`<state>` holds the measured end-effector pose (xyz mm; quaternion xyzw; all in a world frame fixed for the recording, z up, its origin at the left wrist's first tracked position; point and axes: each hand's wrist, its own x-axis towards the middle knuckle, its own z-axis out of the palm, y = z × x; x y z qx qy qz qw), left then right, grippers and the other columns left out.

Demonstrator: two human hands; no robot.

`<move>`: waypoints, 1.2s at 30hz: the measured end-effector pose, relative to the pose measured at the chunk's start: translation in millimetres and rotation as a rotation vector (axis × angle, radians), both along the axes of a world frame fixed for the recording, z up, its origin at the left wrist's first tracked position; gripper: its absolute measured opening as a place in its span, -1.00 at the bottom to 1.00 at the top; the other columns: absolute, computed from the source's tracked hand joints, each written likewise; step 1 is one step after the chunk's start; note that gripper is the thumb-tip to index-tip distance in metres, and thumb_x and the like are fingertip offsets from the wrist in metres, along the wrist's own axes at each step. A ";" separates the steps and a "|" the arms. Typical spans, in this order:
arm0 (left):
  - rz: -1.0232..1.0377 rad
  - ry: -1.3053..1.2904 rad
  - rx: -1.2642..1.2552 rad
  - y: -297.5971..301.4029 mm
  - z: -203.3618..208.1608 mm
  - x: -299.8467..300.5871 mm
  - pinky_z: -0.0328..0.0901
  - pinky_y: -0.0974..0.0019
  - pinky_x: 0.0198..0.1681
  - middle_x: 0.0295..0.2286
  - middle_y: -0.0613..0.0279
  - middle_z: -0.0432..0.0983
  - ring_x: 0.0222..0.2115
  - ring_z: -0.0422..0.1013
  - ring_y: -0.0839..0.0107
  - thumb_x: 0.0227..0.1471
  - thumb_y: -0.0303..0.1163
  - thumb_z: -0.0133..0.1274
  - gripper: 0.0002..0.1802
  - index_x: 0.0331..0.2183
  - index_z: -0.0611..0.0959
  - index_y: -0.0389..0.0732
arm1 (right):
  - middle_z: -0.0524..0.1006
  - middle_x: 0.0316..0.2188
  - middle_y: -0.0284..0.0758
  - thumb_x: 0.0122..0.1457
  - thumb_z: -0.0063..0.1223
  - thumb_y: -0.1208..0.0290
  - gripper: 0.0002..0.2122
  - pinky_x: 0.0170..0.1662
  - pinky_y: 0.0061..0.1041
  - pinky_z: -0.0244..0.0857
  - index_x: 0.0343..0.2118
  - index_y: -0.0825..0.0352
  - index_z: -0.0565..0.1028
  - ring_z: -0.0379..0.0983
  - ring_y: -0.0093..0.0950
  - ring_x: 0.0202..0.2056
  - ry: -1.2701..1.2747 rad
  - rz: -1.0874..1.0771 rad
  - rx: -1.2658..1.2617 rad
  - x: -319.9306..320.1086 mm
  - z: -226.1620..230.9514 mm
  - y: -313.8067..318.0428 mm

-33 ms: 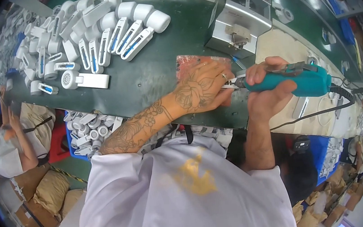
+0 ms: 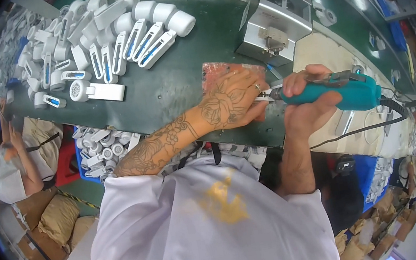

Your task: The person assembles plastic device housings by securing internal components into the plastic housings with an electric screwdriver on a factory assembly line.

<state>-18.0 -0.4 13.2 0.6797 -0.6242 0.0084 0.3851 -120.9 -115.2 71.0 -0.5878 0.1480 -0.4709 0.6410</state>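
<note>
My right hand (image 2: 308, 103) is wrapped round a teal electric screwdriver (image 2: 356, 92), held nearly level with its tip pointing left. That tip meets a small white plastic piece (image 2: 264, 97) with something dark in it. My tattooed left hand (image 2: 229, 100) presses over the piece and grips it, covering most of it. Beneath this hand lies a worn red pad (image 2: 214, 73) on the green table. To the left stand several white handheld fans (image 2: 157, 51), their handles open and showing blue strips inside. One fan (image 2: 107, 92) lies apart, nearest my left forearm.
A silver metal machine (image 2: 278, 22) stands beyond my hands. A pen (image 2: 273, 71) lies by the pad. The screwdriver's black cord (image 2: 374, 127) loops across the right side. Below the table edge, a blue crate (image 2: 85, 166) holds white fan parts. Other people (image 2: 13, 169) sit at the left and right.
</note>
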 end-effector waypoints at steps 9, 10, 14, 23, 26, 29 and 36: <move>0.004 -0.001 0.003 -0.9 0.8 -1.9 0.29 0.13 -0.04 -0.22 0.16 0.49 -0.16 0.42 0.20 -0.04 -0.19 0.19 -0.59 -0.16 0.54 -0.17 | 0.31 -0.65 -0.36 0.06 -0.14 -0.47 -0.21 -0.49 -0.48 0.17 -0.19 0.40 0.39 0.27 -0.48 -0.61 0.022 0.006 0.019 1.0 2.7 -1.0; 0.004 -0.002 0.004 -0.8 0.4 -1.8 0.29 0.13 -0.04 -0.22 0.16 0.49 -0.16 0.42 0.20 -0.04 -0.19 0.19 -0.59 -0.16 0.54 -0.17 | 0.31 -0.65 -0.36 0.06 -0.14 -0.47 -0.21 -0.49 -0.48 0.17 -0.19 0.40 0.39 0.27 -0.48 -0.61 0.022 0.006 0.021 0.8 2.5 -0.8; -0.017 0.048 0.003 -0.6 -1.2 -1.3 0.29 0.14 -0.04 -0.22 0.17 0.49 -0.16 0.42 0.20 -0.04 -0.20 0.19 -0.59 -0.16 0.53 -0.17 | 0.31 -0.66 -0.36 0.05 -0.13 -0.47 -0.21 -0.50 -0.48 0.16 -0.19 0.40 0.39 0.26 -0.48 -0.62 0.023 0.003 0.017 -0.6 1.2 -1.0; -0.029 0.029 0.034 1.6 -4.7 -0.2 0.29 0.12 -0.03 -0.24 0.20 0.48 -0.14 0.41 0.18 -0.01 -0.17 0.19 -0.67 -0.26 0.54 -0.14 | 0.39 -0.61 -0.32 0.05 0.10 -0.33 -0.23 -0.49 -0.50 0.28 -0.19 0.52 0.38 0.35 -0.50 -0.60 -0.046 0.078 0.009 -3.5 -3.1 -4.1; -0.061 0.100 0.018 0.3 -6.8 2.3 0.30 0.12 -0.05 -0.24 0.23 0.49 -0.15 0.41 0.16 -0.04 -0.24 0.23 -0.71 -0.30 0.53 -0.13 | 0.39 -0.61 -0.32 0.05 0.11 -0.33 -0.23 -0.49 -0.51 0.28 -0.19 0.52 0.38 0.35 -0.50 -0.60 -0.052 0.084 0.003 -2.5 -3.4 -4.2; -0.082 0.124 -0.023 -0.4 -8.5 3.2 0.33 0.13 -0.09 -0.23 0.23 0.51 -0.17 0.42 0.15 -0.07 -0.32 0.27 -0.72 -0.35 0.50 -0.13 | 0.35 -0.65 -0.34 0.05 0.04 -0.37 -0.22 -0.53 -0.51 0.22 -0.19 0.50 0.39 0.30 -0.51 -0.63 -0.023 0.061 -0.011 -0.5 -0.9 -2.7; -0.194 0.232 -0.029 -2.9 -6.2 7.7 0.33 0.12 -0.05 -0.22 0.15 0.51 -0.14 0.43 0.12 -0.07 -0.36 0.27 -0.72 -0.38 0.46 -0.17 | 0.32 -0.68 -0.36 0.05 -0.03 -0.42 -0.20 -0.56 -0.49 0.17 -0.18 0.48 0.38 0.25 -0.51 -0.66 0.016 0.036 -0.028 -1.7 -0.8 -2.8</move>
